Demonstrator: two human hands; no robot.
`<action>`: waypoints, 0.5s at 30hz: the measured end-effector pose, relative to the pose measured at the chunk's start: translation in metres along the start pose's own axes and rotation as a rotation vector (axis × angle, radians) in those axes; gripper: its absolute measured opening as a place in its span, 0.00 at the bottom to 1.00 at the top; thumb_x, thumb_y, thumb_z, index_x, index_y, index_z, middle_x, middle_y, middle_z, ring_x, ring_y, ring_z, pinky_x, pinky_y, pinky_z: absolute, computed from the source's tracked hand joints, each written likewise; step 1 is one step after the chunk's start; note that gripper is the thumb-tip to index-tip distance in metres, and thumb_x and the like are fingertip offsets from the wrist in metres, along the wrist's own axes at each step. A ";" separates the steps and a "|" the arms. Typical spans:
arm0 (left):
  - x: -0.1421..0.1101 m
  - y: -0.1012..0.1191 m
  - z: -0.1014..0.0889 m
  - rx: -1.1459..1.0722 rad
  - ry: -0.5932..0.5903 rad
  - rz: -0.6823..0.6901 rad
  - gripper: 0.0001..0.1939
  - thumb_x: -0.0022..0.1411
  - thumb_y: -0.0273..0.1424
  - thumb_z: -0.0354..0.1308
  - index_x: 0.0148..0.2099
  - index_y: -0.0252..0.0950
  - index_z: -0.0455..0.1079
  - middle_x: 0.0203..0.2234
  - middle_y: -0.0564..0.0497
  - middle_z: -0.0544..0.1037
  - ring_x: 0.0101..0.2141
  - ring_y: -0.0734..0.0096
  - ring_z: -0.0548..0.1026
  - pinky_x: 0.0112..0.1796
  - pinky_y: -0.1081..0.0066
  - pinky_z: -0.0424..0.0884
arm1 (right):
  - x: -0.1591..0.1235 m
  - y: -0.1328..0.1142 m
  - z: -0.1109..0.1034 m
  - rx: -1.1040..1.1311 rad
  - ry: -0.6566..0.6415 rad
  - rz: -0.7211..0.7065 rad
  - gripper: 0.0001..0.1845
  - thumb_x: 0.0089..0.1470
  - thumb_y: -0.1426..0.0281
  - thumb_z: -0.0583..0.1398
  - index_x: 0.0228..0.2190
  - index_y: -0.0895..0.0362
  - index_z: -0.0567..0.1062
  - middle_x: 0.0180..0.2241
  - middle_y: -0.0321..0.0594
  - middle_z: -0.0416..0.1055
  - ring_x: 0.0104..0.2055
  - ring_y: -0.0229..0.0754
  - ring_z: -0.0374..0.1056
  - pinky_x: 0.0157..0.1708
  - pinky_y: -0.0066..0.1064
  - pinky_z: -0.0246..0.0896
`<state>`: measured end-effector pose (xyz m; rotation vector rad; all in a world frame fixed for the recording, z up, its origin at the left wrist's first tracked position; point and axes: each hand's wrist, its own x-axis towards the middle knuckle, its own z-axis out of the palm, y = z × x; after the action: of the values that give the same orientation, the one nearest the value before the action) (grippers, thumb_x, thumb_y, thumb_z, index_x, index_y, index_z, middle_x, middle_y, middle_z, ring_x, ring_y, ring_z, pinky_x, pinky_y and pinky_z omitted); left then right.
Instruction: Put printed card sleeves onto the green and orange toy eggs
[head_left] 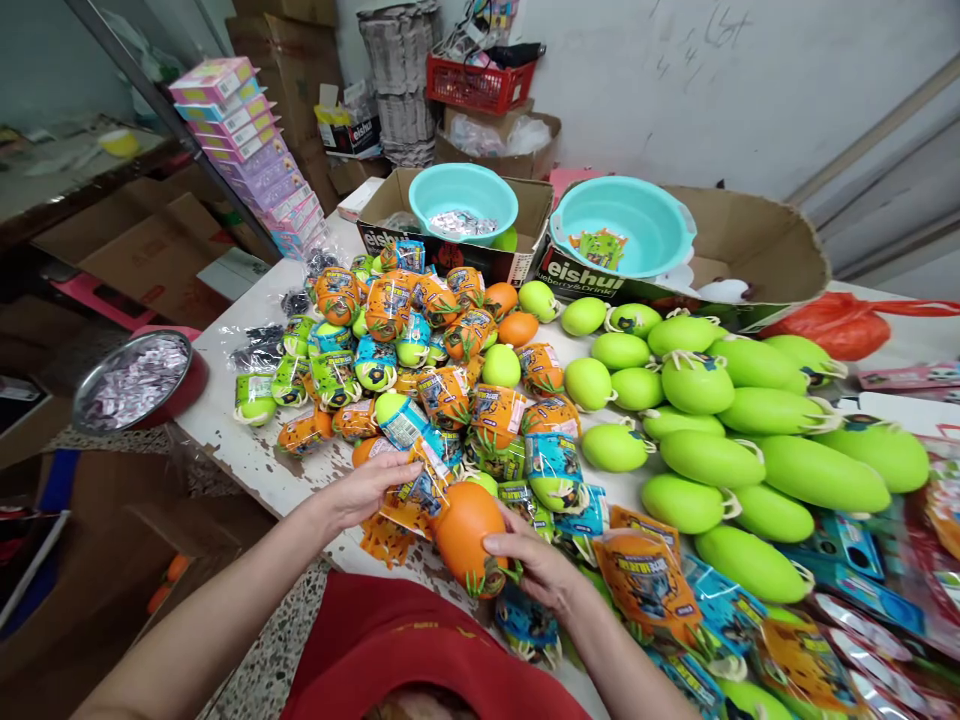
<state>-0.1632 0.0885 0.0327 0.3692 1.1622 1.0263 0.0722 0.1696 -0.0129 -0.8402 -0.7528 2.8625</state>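
In the head view, my left hand [371, 490] pinches an orange wrapper [424, 496] between its fingers; my right hand [536, 562] grips an orange ball [469, 525] beside it, at the counter's [217, 375] near edge, green balls [709, 457] rightward.

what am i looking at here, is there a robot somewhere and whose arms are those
There is no robot here. The arms belong to a person wearing a camera on their head; this single picture looks forward and down from it.

The left hand grips an orange printed wrapper. The right hand holds an orange egg-shaped toy right beside it; whether the toy is partly inside the wrapper is hard to tell.

On the worn white table lie many wrapped toys in orange, blue and green, with bare green toys towards the right. Behind them, two pale blue basins rest at open cardboard boxes.
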 end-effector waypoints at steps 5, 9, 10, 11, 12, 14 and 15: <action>0.008 0.003 -0.002 0.062 -0.123 -0.021 0.20 0.53 0.38 0.63 0.47 0.33 0.73 0.40 0.44 0.79 0.42 0.61 0.74 0.48 0.63 0.64 | -0.003 -0.007 0.002 -0.187 -0.087 0.030 0.40 0.35 0.69 0.70 0.52 0.56 0.66 0.52 0.43 0.68 0.52 0.50 0.65 0.51 0.41 0.59; 0.011 -0.005 0.006 0.124 -0.200 -0.073 0.19 0.55 0.39 0.61 0.46 0.32 0.73 0.38 0.44 0.79 0.38 0.64 0.74 0.44 0.67 0.66 | 0.000 -0.008 0.004 -0.258 -0.116 0.031 0.43 0.36 0.69 0.70 0.54 0.55 0.63 0.52 0.43 0.67 0.52 0.50 0.64 0.52 0.42 0.57; 0.010 -0.006 0.009 0.157 -0.224 -0.072 0.19 0.56 0.39 0.60 0.46 0.32 0.73 0.38 0.45 0.78 0.38 0.65 0.74 0.43 0.67 0.66 | 0.002 -0.007 0.006 -0.271 -0.124 0.023 0.44 0.36 0.69 0.70 0.55 0.55 0.62 0.52 0.43 0.67 0.52 0.50 0.64 0.53 0.42 0.57; 0.010 -0.007 0.014 0.204 -0.245 -0.063 0.18 0.56 0.39 0.60 0.45 0.32 0.73 0.38 0.46 0.78 0.37 0.66 0.74 0.42 0.67 0.67 | 0.003 -0.006 0.007 -0.281 -0.131 0.010 0.45 0.36 0.70 0.70 0.56 0.54 0.61 0.53 0.42 0.66 0.52 0.49 0.64 0.53 0.42 0.57; 0.009 -0.007 0.017 0.266 -0.257 -0.046 0.17 0.57 0.39 0.59 0.44 0.33 0.73 0.37 0.47 0.78 0.36 0.67 0.73 0.41 0.68 0.67 | 0.005 -0.004 0.009 -0.285 -0.138 -0.006 0.46 0.36 0.70 0.70 0.56 0.53 0.61 0.53 0.42 0.65 0.52 0.49 0.64 0.53 0.42 0.57; 0.008 -0.006 0.022 0.400 -0.206 0.037 0.15 0.57 0.40 0.58 0.40 0.34 0.73 0.34 0.49 0.78 0.35 0.67 0.73 0.40 0.68 0.67 | 0.007 0.002 0.013 -0.276 -0.141 -0.038 0.45 0.36 0.71 0.70 0.56 0.53 0.61 0.53 0.41 0.66 0.51 0.49 0.65 0.53 0.42 0.57; 0.007 -0.005 0.023 0.445 -0.124 0.107 0.15 0.57 0.41 0.58 0.40 0.34 0.73 0.35 0.50 0.77 0.36 0.66 0.73 0.40 0.68 0.67 | 0.007 0.005 0.015 -0.263 -0.134 -0.056 0.44 0.36 0.70 0.70 0.55 0.54 0.62 0.53 0.41 0.66 0.51 0.49 0.65 0.53 0.42 0.57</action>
<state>-0.1409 0.0970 0.0347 0.8425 1.2649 0.8162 0.0585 0.1605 -0.0076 -0.6423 -1.1690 2.8319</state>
